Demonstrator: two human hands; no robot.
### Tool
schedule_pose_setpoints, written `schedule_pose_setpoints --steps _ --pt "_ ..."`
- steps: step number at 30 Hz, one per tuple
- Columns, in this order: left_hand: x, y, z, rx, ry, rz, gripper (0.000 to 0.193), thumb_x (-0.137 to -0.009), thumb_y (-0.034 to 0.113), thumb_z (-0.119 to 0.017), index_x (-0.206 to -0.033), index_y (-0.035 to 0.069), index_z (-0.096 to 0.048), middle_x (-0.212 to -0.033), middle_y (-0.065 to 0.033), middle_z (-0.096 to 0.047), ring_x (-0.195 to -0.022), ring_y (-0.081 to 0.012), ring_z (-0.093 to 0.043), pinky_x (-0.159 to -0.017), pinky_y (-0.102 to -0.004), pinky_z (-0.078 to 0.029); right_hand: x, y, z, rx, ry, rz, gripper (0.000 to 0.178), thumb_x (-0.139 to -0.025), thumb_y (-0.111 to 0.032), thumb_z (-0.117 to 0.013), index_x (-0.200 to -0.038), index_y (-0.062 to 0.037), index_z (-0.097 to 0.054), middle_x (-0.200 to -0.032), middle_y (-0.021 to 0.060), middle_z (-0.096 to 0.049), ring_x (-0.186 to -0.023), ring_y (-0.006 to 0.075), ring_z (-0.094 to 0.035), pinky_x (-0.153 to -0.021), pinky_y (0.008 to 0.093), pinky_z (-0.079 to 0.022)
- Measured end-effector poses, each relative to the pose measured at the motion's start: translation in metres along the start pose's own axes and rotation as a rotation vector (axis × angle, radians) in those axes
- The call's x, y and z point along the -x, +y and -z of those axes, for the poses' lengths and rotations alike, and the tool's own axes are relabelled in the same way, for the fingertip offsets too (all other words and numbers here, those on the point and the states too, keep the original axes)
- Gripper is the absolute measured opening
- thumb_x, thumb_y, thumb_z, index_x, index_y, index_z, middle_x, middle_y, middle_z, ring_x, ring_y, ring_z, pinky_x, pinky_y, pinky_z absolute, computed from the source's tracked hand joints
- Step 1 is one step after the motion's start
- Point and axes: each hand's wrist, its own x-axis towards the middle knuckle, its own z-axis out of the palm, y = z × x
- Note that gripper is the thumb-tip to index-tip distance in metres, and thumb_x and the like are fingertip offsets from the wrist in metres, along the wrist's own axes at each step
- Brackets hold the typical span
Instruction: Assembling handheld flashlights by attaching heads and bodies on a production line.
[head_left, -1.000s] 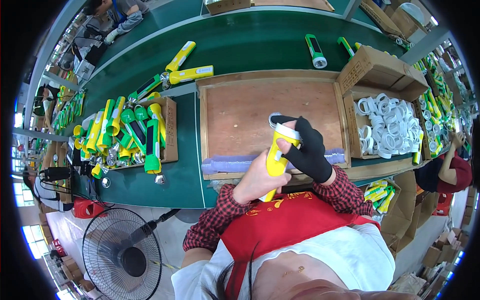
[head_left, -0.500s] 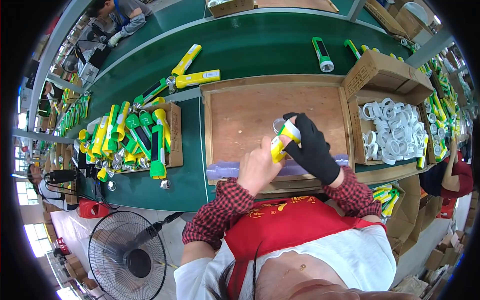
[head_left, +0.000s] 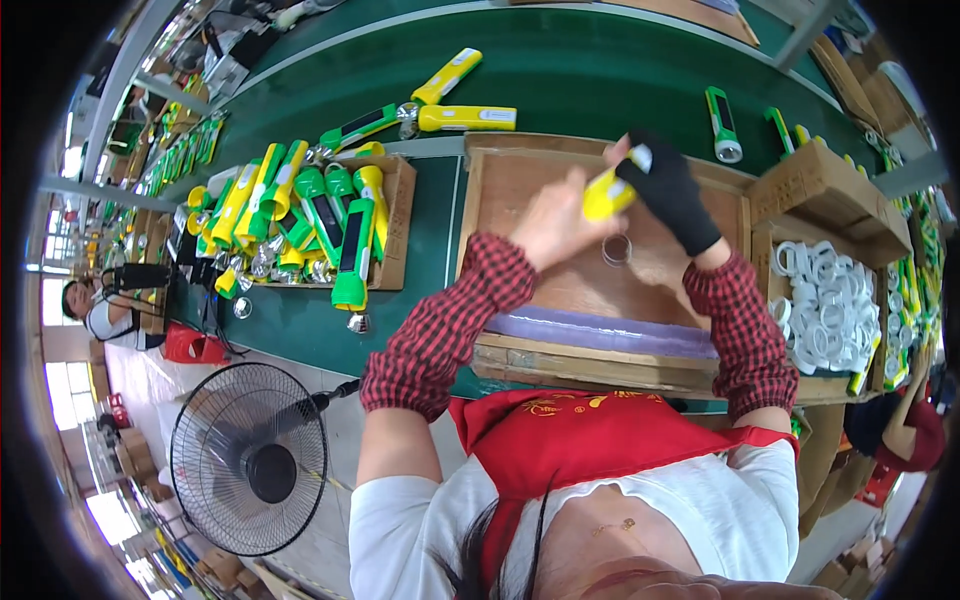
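Note:
Over the wooden tray [head_left: 486,215] I hold a yellow flashlight [head_left: 606,197] tilted, its white end up and to the right. My right hand [head_left: 672,195], in a black fingerless glove, is closed round that white end. My bare left hand [head_left: 557,222] is closed on the yellow body; motion blurs its fingers a little. Below the flashlight, a round clear disc [head_left: 617,250] lies on the tray's board. Along the tray's near side runs a long translucent purplish roll [head_left: 600,332].
At left, a carton [head_left: 398,225] is heaped with green and yellow flashlights [head_left: 322,222]. White rings [head_left: 825,310] fill an open carton [head_left: 815,195] at right. More flashlights [head_left: 467,118] lie on the green bench beyond. A floor fan [head_left: 250,460] stands at lower left.
Both hands have carried the flashlight farther from my body, toward the tray's far side. My view has shifted, so the bench sits farther left and the arms reach out more.

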Motion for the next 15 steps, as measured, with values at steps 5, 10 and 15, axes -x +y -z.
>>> schedule_pose_setpoints --steps 5,10,15 --pt "-0.08 -0.144 0.062 0.09 0.829 0.31 0.069 -0.078 0.034 -0.075 -0.119 -0.014 -0.044 -0.117 -0.0293 -0.052 -0.106 -0.0376 -0.056 -0.09 -0.0442 -0.047 -0.086 0.048 0.028 0.308 0.339 0.207 0.026 -0.094 -0.027 -0.058 -0.097 -0.0024 -0.061 -0.091 0.0174 -0.061 -0.084 0.0359 -0.06 -0.072 0.0418 -0.047" --pt "-0.107 -0.218 0.111 0.644 0.522 0.802 0.056 -0.088 0.025 -0.064 -0.132 0.007 -0.035 -0.101 -0.0169 -0.057 -0.077 -0.0314 -0.064 -0.063 -0.0453 -0.059 -0.081 0.187 0.057 0.889 0.059 0.347 0.012 -0.083 -0.016 -0.062 -0.09 -0.0066 -0.062 -0.089 0.0188 -0.06 -0.086 0.0381 -0.058 -0.07 0.0483 -0.046" --pt "-0.109 -0.202 0.093 0.769 0.75 0.78 0.046 -0.088 0.025 -0.067 -0.121 0.006 -0.041 -0.107 -0.0155 -0.056 -0.093 -0.0287 -0.064 -0.073 -0.0459 -0.058 -0.063 0.182 0.053 0.898 -0.173 0.06 0.014 -0.079 -0.018 -0.067 -0.087 -0.0072 -0.064 -0.096 0.0156 -0.06 -0.09 0.0357 -0.058 -0.074 0.0477 -0.047"
